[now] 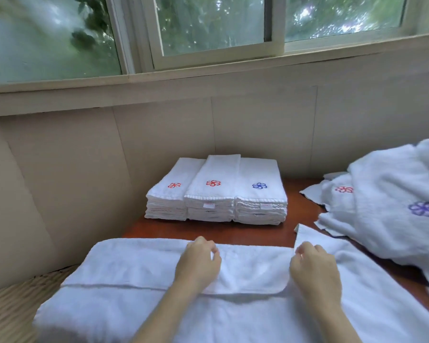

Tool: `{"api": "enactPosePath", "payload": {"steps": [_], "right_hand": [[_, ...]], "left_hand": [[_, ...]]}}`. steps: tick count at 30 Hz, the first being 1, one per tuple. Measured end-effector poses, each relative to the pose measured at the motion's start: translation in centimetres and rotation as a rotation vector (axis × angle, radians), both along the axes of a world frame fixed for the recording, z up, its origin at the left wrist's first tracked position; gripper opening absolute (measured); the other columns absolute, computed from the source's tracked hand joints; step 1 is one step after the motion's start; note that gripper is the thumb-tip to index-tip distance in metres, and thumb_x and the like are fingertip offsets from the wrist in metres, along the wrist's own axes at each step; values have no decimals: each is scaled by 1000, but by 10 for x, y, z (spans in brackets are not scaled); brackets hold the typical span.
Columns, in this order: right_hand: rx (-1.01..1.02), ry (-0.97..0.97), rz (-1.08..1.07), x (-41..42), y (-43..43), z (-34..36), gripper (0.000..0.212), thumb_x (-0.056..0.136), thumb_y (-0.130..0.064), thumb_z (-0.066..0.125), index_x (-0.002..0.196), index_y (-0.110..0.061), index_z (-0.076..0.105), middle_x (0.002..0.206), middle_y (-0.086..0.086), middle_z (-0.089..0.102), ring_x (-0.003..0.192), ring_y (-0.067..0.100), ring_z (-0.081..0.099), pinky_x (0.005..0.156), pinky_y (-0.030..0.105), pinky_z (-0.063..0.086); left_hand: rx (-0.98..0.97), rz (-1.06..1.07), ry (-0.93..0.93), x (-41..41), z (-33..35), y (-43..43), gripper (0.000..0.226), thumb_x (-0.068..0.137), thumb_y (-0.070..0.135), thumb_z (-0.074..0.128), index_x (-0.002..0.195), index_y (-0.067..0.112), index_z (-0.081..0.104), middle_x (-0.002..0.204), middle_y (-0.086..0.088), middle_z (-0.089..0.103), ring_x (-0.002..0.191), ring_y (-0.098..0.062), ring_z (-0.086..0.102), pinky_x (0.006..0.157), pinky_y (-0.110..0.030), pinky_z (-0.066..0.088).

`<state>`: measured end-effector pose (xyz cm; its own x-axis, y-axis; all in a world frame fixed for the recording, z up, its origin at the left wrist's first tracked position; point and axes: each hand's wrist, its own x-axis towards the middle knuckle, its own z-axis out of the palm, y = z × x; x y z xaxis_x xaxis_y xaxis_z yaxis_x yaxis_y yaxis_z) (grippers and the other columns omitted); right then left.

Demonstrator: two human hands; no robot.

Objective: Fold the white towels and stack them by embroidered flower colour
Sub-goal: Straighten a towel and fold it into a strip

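Spread over the near counter [233, 230] lay a half-folded white towel [134, 263], the left hand [198, 263] gripping its far edge, the right hand [315, 271] pinching a lifted corner, three folded stacks [216, 189] behind.

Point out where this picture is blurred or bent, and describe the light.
Head view: soft, even daylight from the window, no hard shadows or glare; its left pane and the loose towel pile at right are smeared; the sill bows from wide-angle distortion; the folded stacks and the spread towel look sharpest.
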<state>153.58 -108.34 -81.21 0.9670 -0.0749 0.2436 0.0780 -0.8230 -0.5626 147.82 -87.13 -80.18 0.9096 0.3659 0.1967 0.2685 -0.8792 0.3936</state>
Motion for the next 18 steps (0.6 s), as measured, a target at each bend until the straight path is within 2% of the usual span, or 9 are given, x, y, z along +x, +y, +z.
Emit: {"api": "enactPosePath", "payload": {"steps": [2, 5, 7, 9, 11, 12, 13, 15, 18], "right_hand": [[98, 77, -69, 1, -19, -5, 19, 85, -6, 49, 101, -6, 59, 105, 17, 61, 102, 36, 53, 78, 38, 39], [352, 121, -129, 0, -48, -12, 11, 85, -6, 49, 92, -13, 54, 95, 14, 64, 96, 33, 57, 69, 33, 36], [385, 132, -96, 3, -64, -15, 15, 86, -4, 48, 93, -17, 53, 83, 7, 63, 90, 30, 60, 63, 31, 34], [432, 198, -70, 14, -78, -14, 24, 84, -1, 46, 100, -17, 53, 83, 7, 63, 81, 27, 61, 61, 29, 37], [634, 297, -74, 29, -92, -6, 28, 83, 0, 46, 107, -12, 49, 86, 15, 62, 57, 26, 57, 54, 29, 44], [675, 318, -98, 38, -99, -3, 29, 82, -1, 47, 109, -12, 46, 85, 18, 60, 47, 25, 54, 49, 29, 45], [649, 313, -119, 48, -107, -1, 31, 80, 0, 44, 108, -14, 44, 85, 20, 60, 43, 24, 53, 46, 28, 46], [450, 272, -129, 67, -121, 4, 29, 76, -1, 38, 100, -16, 47, 84, 20, 63, 51, 27, 59, 51, 33, 51], [77, 291, -5, 87, -132, 9, 23, 80, -7, 44, 79, -17, 65, 71, 4, 65, 66, 21, 62, 65, 28, 51]], "left_hand": [[-185, -154, 58, 28, 6, -62, 30, 94, 29, 43, 90, 8, 65, 107, -10, 59, 105, -27, 55, 85, -32, 45], [-371, -254, 175, 58, 4, -139, 44, 91, 41, 48, 75, 0, 53, 108, -21, 58, 107, -33, 54, 86, -38, 44], [-310, -236, 206, 69, -3, -169, 38, 86, 49, 51, 88, 12, 60, 116, -12, 52, 113, -29, 50, 91, -37, 43], [-161, -164, 174, 75, -9, -182, 36, 85, 41, 51, 110, 15, 54, 121, -7, 47, 116, -29, 45, 94, -37, 40], [-145, -110, 123, 77, -12, -186, 27, 86, 28, 49, 109, 15, 52, 119, -7, 50, 114, -30, 47, 92, -37, 41], [-212, -110, 94, 78, -12, -186, 21, 85, 21, 48, 105, 15, 53, 115, -7, 52, 112, -30, 50, 88, -36, 42], [-311, -131, 55, 80, -10, -187, 15, 84, 16, 49, 98, 15, 54, 111, -7, 56, 108, -30, 53, 82, -34, 42], [-511, -218, 16, 80, -2, -188, 10, 82, 10, 52, 90, 14, 55, 100, -6, 63, 100, -28, 59, 68, -28, 39], [-650, -462, 128, 76, 11, -192, 30, 69, 24, 55, 97, 14, 61, 89, 1, 65, 86, -14, 61, 67, -24, 41]]}}
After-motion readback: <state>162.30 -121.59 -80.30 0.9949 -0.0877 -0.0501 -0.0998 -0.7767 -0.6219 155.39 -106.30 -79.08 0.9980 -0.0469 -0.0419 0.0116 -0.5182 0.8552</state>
